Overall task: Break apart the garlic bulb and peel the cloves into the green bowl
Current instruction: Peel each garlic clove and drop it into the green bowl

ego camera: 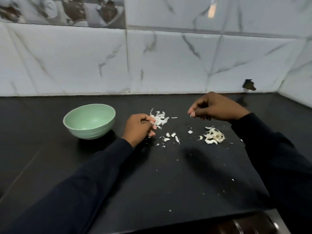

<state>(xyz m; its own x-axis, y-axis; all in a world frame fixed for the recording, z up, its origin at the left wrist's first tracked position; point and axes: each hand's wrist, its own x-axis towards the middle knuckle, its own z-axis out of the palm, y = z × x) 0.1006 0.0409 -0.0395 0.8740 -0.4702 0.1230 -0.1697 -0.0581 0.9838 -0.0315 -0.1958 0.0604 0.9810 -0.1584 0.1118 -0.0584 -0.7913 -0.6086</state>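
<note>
Garlic bulb [214, 136], broken open into a pale cluster of cloves and skin, sits toward the right of the glossy black stone counter [168, 183]. The counter runs back to a wall of white marble-look tiles [168, 61] and meets a side wall in the corner at far right.

At the left stands the pale green ribbed bowl [89, 121], upright, well apart from the garlic. One small pale bit lies in its bottom.

Just right of it my left hand [140, 127] rests low over the counter, knuckles up, arm in a dark navy sleeve [76, 191]. Its fingers are curled in, their tips against the near edge of a heap of white papery skins [159, 119]. Whether they hold a piece I cannot tell.

In front of that heap, between my hands, a few loose cloves [170, 136] lie singly, with white flecks scattered around them.

My right hand [214, 107] hangs above the counter, wrist bent, fingers bunched together with the thumb and pinching a small pale scrap [191, 114]. The broken bulb lies nearer me than this hand and apart from it.

On the back wall beyond is a dark chipped patch [249, 84].
</note>
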